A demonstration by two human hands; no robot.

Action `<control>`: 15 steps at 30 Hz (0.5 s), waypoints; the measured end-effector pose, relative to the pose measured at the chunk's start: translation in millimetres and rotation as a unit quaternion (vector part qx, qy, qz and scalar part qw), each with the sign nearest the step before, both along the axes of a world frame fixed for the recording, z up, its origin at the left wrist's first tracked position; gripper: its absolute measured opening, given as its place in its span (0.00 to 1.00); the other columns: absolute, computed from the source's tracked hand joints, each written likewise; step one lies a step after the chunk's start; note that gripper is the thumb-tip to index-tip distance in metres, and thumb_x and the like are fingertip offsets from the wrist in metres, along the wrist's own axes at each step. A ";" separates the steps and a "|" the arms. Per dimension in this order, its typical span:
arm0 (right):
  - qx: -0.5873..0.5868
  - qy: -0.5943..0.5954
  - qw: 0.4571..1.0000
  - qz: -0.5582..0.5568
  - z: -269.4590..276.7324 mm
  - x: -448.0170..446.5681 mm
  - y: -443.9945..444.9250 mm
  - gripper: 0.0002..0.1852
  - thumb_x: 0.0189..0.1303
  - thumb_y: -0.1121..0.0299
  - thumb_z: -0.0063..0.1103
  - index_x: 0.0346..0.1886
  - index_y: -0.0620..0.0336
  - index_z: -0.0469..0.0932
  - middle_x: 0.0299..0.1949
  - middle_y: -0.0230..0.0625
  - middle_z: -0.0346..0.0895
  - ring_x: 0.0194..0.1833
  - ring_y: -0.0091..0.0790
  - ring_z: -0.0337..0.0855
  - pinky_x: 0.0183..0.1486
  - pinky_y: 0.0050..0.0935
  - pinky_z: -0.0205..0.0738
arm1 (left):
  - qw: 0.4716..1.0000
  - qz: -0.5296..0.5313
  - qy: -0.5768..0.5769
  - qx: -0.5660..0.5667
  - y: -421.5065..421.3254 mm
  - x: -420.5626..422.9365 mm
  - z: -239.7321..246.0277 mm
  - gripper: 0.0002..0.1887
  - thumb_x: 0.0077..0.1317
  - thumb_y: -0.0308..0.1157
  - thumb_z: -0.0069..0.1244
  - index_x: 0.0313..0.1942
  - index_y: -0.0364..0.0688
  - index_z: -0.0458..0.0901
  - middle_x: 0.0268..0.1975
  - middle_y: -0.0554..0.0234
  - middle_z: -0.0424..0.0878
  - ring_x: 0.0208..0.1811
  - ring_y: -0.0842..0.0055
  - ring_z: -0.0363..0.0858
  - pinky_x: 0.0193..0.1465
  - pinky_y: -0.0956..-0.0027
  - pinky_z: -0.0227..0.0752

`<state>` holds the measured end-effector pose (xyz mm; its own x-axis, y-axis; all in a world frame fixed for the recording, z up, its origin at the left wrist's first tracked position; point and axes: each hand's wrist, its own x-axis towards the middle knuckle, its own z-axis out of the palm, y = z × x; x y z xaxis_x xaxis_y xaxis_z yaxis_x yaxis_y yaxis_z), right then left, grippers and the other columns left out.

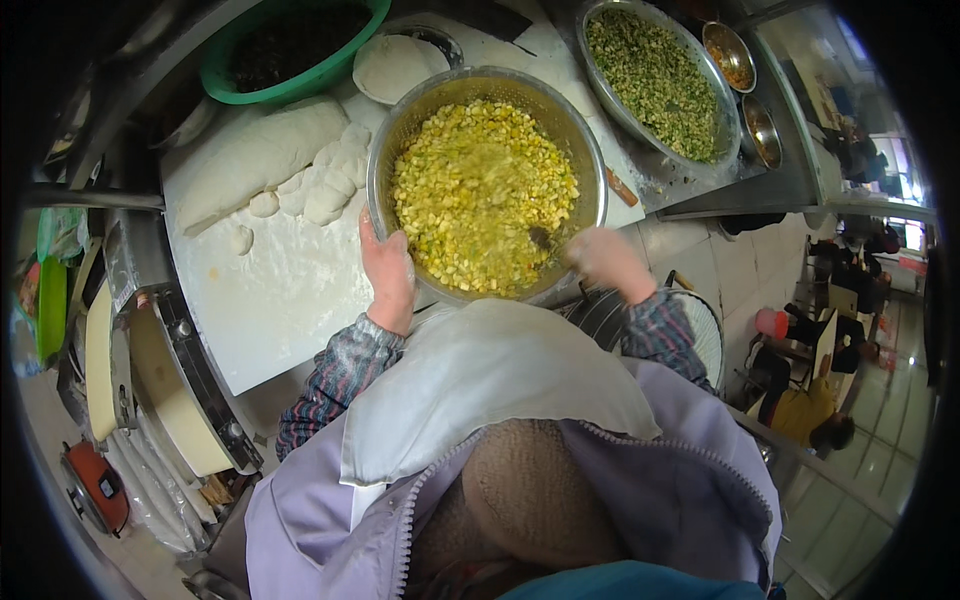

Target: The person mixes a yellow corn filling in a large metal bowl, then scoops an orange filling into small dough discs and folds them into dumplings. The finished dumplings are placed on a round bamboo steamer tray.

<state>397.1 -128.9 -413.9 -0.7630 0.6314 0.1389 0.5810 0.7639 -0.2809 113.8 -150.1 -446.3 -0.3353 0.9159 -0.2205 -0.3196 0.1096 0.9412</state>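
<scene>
A round metal bowl stands before me, holding a yellow diced filling with green bits. Its middle is blurred by motion. My left hand grips the bowl's left rim, thumb on the near side. Over the right rim, my right hand is curled and blurred; what it may hold does not show clearly. A small dark thing lies in the filling close to that hand. Left of the bowl, a long dough slab and several dough pieces rest on a floured white board.
A green basin with dark contents and a pale round item stand beyond. At back right are a large metal bowl of green filling and two small metal bowls. A wooden handle lies beside my bowl. People sit far right.
</scene>
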 end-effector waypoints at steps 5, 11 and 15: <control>-0.534 0.221 0.735 -0.354 1.3 -10.0 -3.9 0.08 0.48 0.70 0.55 0.16 0.58 0.74 0.22 0.44 0.78 0.26 0.47 0.79 0.26 0.39 0.71 | 1.000 -0.004 -0.023 -0.021 -0.1 -0.7 1.9 0.34 0.55 0.16 0.35 0.66 0.35 0.57 0.56 0.55 0.71 0.53 0.71 0.74 0.56 0.70 0.70; -0.184 0.096 0.978 -0.031 -4.2 -14.0 4.3 0.08 0.50 0.71 0.55 0.18 0.60 0.74 0.16 0.37 0.71 0.15 0.31 0.70 0.17 0.32 0.64 | 0.999 -0.009 -0.029 -0.019 -0.7 -1.5 1.4 0.35 0.55 0.16 0.35 0.67 0.36 0.55 0.57 0.53 0.70 0.54 0.70 0.74 0.57 0.70 0.70; -0.536 0.176 0.776 -0.282 -4.8 -22.6 4.5 0.04 0.43 0.72 0.56 0.17 0.56 0.73 0.17 0.42 0.71 0.21 0.44 0.75 0.24 0.40 0.70 | 0.999 -0.004 0.002 -0.040 -0.2 -2.0 1.6 0.35 0.55 0.17 0.35 0.68 0.36 0.54 0.57 0.53 0.70 0.53 0.69 0.74 0.57 0.70 0.70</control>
<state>374.5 -124.4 -418.7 -0.3568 0.7475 -0.5603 0.4804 -0.3675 -0.7963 111.8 -150.2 -444.6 -0.3295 0.8979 -0.2918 -0.3141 0.1872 0.9308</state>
